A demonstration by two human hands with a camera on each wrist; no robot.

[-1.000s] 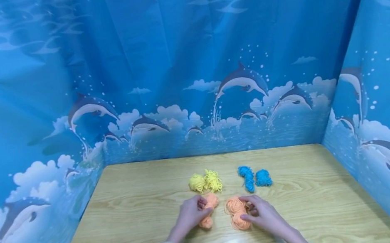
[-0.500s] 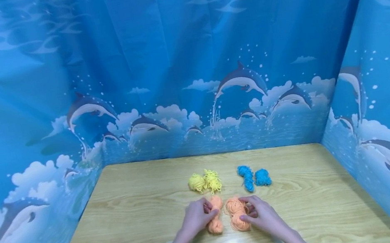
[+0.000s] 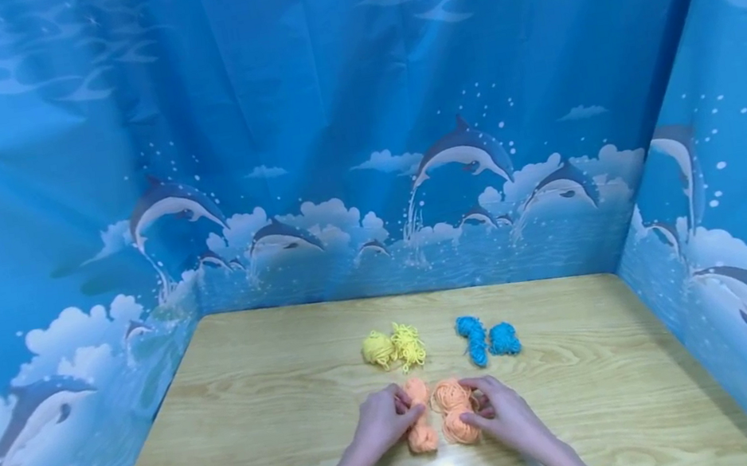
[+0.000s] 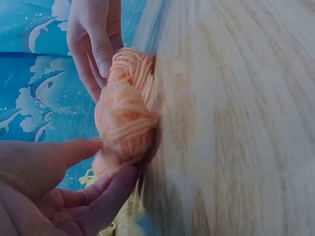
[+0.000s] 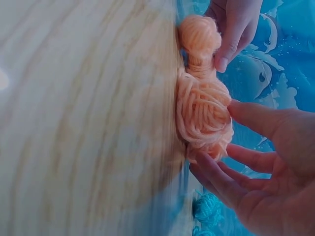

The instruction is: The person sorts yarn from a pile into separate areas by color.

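Observation:
Two bundles of peach yarn lie side by side at the near middle of the table, close together. My left hand (image 3: 381, 420) holds the left peach yarn skein (image 3: 423, 440), which is narrow at its waist, between thumb and fingers. On the other side, my right hand (image 3: 510, 411) holds the right peach yarn skein (image 3: 458, 424), a looser bundle with two rounded lobes. The right wrist view shows that hand's thumb on one side of the skein (image 5: 204, 108) and the fingers on the other. In the left wrist view, the left thumb and fingertips touch their skein (image 4: 125, 123).
Behind the peach skeins sit two yellow yarn bundles, a rounder one (image 3: 379, 350) and a loopy one (image 3: 408, 346). To their right lie a long blue yarn skein (image 3: 473, 340) and a rounder blue one (image 3: 504, 339). A dolphin-printed curtain (image 3: 357, 123) encloses the wooden table (image 3: 260, 395).
My left hand has brought its peach skein rightward, straightening it until it lies alongside the other one. The right hand and its skein have stayed in nearly the same place.

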